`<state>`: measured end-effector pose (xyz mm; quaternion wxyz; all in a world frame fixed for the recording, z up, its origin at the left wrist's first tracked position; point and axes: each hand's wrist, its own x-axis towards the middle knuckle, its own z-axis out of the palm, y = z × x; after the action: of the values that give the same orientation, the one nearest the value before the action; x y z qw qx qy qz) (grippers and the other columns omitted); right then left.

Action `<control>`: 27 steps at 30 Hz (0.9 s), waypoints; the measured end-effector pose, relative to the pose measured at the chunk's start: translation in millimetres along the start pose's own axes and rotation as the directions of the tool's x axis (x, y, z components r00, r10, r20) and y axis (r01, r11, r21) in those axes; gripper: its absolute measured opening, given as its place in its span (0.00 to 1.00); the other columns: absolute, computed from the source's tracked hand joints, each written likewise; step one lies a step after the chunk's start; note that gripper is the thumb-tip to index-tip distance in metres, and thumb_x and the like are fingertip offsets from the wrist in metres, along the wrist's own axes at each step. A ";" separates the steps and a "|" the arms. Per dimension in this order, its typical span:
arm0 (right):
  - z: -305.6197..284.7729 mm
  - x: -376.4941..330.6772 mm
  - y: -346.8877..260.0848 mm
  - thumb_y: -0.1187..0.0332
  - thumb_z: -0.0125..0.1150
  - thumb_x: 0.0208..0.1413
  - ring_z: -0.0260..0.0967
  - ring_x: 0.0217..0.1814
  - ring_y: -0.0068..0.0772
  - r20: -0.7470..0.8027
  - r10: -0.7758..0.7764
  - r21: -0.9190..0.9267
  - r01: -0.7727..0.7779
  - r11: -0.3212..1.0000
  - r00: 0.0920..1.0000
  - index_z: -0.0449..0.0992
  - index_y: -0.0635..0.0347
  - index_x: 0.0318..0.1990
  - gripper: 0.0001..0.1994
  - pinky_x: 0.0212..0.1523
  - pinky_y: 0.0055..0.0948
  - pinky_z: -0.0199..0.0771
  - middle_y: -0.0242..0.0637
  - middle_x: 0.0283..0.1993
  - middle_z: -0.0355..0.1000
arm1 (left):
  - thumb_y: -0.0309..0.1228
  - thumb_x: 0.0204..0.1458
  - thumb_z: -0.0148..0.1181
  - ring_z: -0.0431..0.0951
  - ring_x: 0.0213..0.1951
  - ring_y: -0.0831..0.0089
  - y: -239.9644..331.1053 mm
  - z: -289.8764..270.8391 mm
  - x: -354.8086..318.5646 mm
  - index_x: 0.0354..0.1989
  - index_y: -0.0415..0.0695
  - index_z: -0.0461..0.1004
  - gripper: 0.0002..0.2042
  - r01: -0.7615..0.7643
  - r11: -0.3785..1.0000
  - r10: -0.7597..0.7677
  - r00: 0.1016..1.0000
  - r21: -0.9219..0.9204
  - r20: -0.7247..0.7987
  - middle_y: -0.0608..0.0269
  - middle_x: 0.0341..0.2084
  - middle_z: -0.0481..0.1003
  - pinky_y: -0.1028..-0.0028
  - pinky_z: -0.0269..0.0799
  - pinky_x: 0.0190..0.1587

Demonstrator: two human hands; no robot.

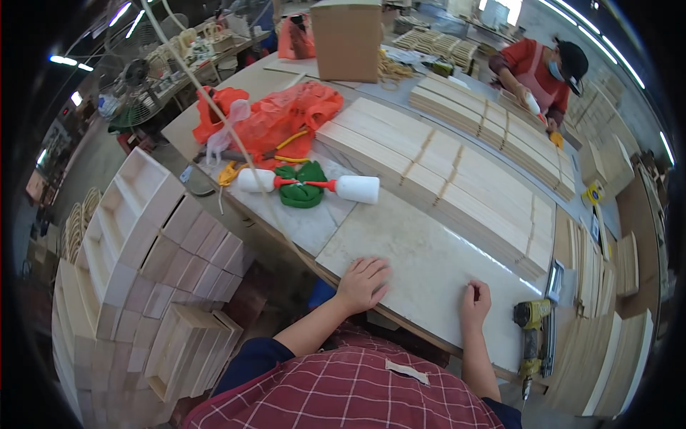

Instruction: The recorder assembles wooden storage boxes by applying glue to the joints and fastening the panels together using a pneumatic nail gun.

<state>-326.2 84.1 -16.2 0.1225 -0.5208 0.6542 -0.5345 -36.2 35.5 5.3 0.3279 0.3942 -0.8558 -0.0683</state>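
Note:
My left hand lies palm down on the near edge of the pale worktop. Its fingers are stretched and slightly apart, with nothing under them that I can see. Farther right, my right hand rests on the same worktop with its fingers curled in, and no object shows in it. Beyond both hands lie stacks of thin wooden boards, tied with cord. To the right of my right hand, a yellow and black nail gun lies by the table edge.
White glue bottles with red nozzles lie by a green cloth and red plastic bags. Stacked wooden boxes stand at left. Across the table, a co-worker handles a bottle. A cardboard box stands at the back.

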 end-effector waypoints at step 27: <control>-39.1 -22.5 -28.6 0.76 0.55 0.48 0.65 0.34 0.19 0.029 0.306 0.141 -0.306 0.941 0.952 0.71 0.63 0.37 0.08 0.35 0.20 0.66 0.32 0.33 0.70 | 0.26 0.35 0.66 0.74 0.40 0.65 -198.6 -195.3 91.4 0.47 0.37 0.65 0.27 0.581 0.790 -0.604 0.791 -0.196 -0.093 0.54 0.37 0.73 0.70 0.70 0.44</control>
<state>-328.9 128.0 14.1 0.2433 -0.4044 0.6865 -0.5531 165.7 -137.7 128.6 0.3837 0.6199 -0.6530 -0.2051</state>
